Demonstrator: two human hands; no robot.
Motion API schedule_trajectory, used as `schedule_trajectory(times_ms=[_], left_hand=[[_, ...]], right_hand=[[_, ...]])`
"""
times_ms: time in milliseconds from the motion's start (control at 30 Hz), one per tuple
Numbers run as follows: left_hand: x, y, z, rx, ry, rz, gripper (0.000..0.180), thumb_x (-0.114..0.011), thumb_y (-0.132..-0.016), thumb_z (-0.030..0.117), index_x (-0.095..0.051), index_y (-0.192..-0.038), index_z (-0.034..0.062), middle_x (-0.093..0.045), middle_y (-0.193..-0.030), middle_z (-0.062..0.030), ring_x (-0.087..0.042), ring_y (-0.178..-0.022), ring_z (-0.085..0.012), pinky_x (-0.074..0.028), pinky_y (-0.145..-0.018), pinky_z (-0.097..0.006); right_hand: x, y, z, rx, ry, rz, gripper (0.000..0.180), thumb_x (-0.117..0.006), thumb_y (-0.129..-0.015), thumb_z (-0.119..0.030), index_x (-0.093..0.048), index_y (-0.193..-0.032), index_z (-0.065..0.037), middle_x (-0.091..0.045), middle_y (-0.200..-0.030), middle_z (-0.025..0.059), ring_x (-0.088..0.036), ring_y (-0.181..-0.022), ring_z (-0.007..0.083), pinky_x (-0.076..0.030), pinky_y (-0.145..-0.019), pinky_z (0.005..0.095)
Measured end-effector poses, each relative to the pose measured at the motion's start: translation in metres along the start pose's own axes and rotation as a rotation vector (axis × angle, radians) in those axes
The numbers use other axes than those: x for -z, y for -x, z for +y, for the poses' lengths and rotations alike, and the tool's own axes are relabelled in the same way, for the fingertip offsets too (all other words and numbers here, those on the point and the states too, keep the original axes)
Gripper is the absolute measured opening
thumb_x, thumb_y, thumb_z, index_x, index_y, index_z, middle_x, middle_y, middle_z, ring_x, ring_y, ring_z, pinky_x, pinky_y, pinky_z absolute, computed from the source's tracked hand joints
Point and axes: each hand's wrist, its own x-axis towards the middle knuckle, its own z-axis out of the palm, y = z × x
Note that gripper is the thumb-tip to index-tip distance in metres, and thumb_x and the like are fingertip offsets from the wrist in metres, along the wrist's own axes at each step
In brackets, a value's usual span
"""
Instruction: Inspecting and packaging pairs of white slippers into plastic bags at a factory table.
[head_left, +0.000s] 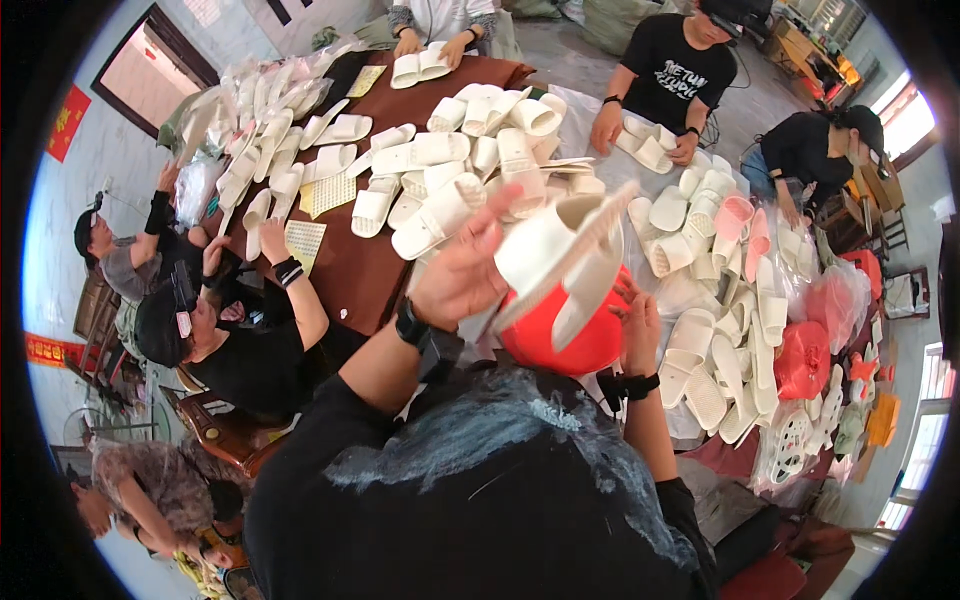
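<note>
In front of my chest, a pair of white slippers (pixel 545 245) stands tilted above a round red object (pixel 575 345), one sole seen nearly edge-on and blurred. My left hand (pixel 463 268) is at the pair's left side, fingers stretched and apart, its palm close to the strap. On the other side is my right hand (pixel 638 325), its fingers bent beside the red object and near the slipper's edge. Whether they grip anything is hidden. Beyond my hands, many loose white slippers (pixel 435 150) lie heaped on the brown-covered table (pixel 375 265).
More white slippers (pixel 735 340) and a few pink ones (pixel 733 215) are piled at right, beside a red plastic bag (pixel 802 358). Yellow printed sheets (pixel 305 245) lie at left. Co-workers sit around the table; one across (pixel 675 75) handles slippers.
</note>
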Motion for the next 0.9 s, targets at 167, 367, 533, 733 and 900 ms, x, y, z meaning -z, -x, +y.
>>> schedule_trajectory(times_ms=[167,367,533,733,900], left_hand=[[0.01,-0.002,-0.05,0.124,0.012,0.252,0.044,-0.05,-0.097,0.012,-0.037,-0.138,0.0087,-0.044,-0.14,-0.0111,-0.046,-0.127,-0.0254,-0.042,-0.105,-0.043],[0.036,-0.01,-0.065,0.115,-0.111,0.417,0.043,-0.048,-0.099,0.019,-0.036,-0.139,0.0104,-0.041,-0.142,-0.008,-0.043,-0.129,-0.0236,-0.039,-0.106,-0.042],[0.043,-0.006,-0.071,0.098,-0.114,0.459,0.037,-0.048,-0.099,0.018,-0.04,-0.135,0.0094,-0.044,-0.139,-0.0076,-0.046,-0.125,-0.0229,-0.04,-0.105,-0.041],[0.004,0.002,-0.079,0.266,-0.242,0.276,0.02,-0.056,-0.095,0.012,-0.056,-0.113,0.005,-0.058,-0.119,-0.0067,-0.056,-0.113,-0.0201,-0.046,-0.098,-0.037],[-0.021,0.005,-0.09,0.472,-0.426,0.033,0.019,-0.061,-0.091,0.006,-0.058,-0.109,0.0023,-0.06,-0.109,-0.0036,-0.057,-0.102,-0.0124,-0.047,-0.089,-0.028]], right_hand=[[0.031,-0.001,0.011,-0.102,-0.002,-0.013,0.023,-0.051,-0.099,-0.026,-0.05,-0.097,-0.003,-0.06,-0.104,0.0086,-0.059,-0.096,0.0149,-0.05,-0.079,0.0293],[0.053,0.011,0.003,-0.166,-0.035,0.108,0.024,-0.05,-0.099,-0.028,-0.046,-0.097,-0.004,-0.06,-0.113,0.0138,-0.061,-0.098,0.0188,-0.051,-0.077,0.029],[0.059,0.014,-0.01,-0.183,0.056,0.106,0.029,-0.052,-0.098,-0.031,-0.046,-0.097,-0.003,-0.058,-0.114,0.0145,-0.062,-0.098,0.0189,-0.051,-0.073,0.0285],[0.029,0.027,-0.034,-0.212,0.067,0.055,0.026,-0.053,-0.097,-0.025,-0.049,-0.104,-0.001,-0.058,-0.114,0.0129,-0.064,-0.093,0.0197,-0.054,-0.076,0.0304],[0.055,0.017,0.025,0.655,0.572,-0.222,0.038,-0.051,-0.094,-0.015,-0.047,-0.129,-0.002,-0.062,-0.112,0.0075,-0.063,-0.095,0.0164,-0.055,-0.081,0.0306]])
